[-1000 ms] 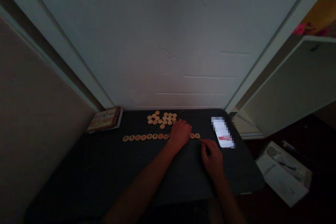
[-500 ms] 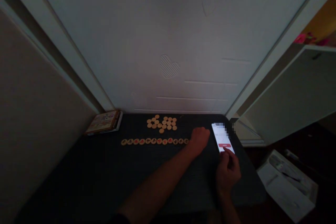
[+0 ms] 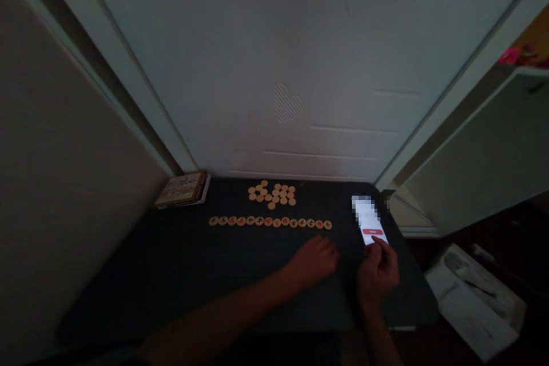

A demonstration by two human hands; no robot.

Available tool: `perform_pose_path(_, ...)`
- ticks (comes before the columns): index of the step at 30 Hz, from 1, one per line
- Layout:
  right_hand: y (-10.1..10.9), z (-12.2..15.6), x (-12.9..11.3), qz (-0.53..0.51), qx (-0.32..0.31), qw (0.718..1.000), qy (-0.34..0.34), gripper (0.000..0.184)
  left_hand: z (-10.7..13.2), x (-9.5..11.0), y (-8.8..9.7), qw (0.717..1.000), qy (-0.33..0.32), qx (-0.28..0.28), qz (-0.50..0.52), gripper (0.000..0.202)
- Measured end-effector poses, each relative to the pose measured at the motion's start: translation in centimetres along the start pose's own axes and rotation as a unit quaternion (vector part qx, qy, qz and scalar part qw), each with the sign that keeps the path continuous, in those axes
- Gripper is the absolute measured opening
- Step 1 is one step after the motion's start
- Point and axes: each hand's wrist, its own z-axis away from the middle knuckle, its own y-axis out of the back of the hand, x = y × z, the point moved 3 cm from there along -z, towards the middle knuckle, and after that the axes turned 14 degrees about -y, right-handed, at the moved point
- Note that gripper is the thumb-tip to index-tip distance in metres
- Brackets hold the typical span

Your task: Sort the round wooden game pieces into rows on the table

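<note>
The right hand seems busy with the lit phone, fingertips on its near end by the red button (pinch or tap, I cannot tell), needing just a light press, while the left hand rests loosely curled and empty, the disc row just beyond it.

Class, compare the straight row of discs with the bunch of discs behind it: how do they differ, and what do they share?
The row of discs forms one straight line; the bunch of discs is an irregular cluster. The row's tops carry red or dark marks; the bunch's look plain. The row lies in front; the bunch sits behind it, nearer the wall. Both are pale round discs lying flat on the table.
</note>
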Motion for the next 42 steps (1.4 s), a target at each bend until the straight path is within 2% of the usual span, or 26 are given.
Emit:
perform_pose_path(3, -0.3, 0.3, 0.3, 0.020, -0.047, 0.999, 0.014, 0.032, 2.3, -1.1, 0.1, 1.000, 0.017, 0.006, -0.009, 0.009)
perform_pose_path(6, -1.2, 0.9, 0.1, 0.070, -0.154, 0.982, 0.086, 0.025, 4.5, -2.5, 0.4, 0.999, 0.041, 0.033, -0.002, 0.009)
perform_pose_path(10, -2.5, 2.4, -1.1, 0.104, -0.289, 0.928, 0.211, 0.018, 7.5, -4.2, 0.8, 0.995, 0.052, 0.078, 0.028, 0.012)
perform_pose_path(14, -3.5, 4.1, -1.9, 0.108, -0.384, 0.878, 0.265, 0.021, 10.0, -5.0, 1.4, 0.994, 0.050, 0.090, 0.047, 0.017)
perform_pose_path(18, -4.3, 5.7, -2.2, 0.112, -0.461, 0.827, 0.303, 0.024, 11.4, -5.1, 1.4, 0.992, 0.047, 0.098, 0.062, 0.022)
perform_pose_path(25, -5.3, 7.1, -2.2, 0.133, -0.503, 0.782, 0.344, 0.029, 12.4, -5.1, 0.8, 0.986, 0.058, 0.127, 0.093, 0.023)
perform_pose_path(32, -7.3, 7.0, -2.0, 0.134, -0.513, 0.765, 0.365, 0.025, 12.9, -5.3, 1.4, 0.981, 0.054, 0.142, 0.118, 0.026)
perform_pose_path(38, -9.2, 7.3, -2.8, 0.143, -0.520, 0.754, 0.376, 0.012, 13.4, -5.4, 1.8, 0.964, 0.101, 0.168, 0.180, 0.024)
perform_pose_path(42, -9.6, 7.8, -2.9, 0.142, -0.512, 0.748, 0.398, 0.013, 13.8, -5.4, 1.6, 0.940, 0.161, 0.173, 0.248, 0.021)
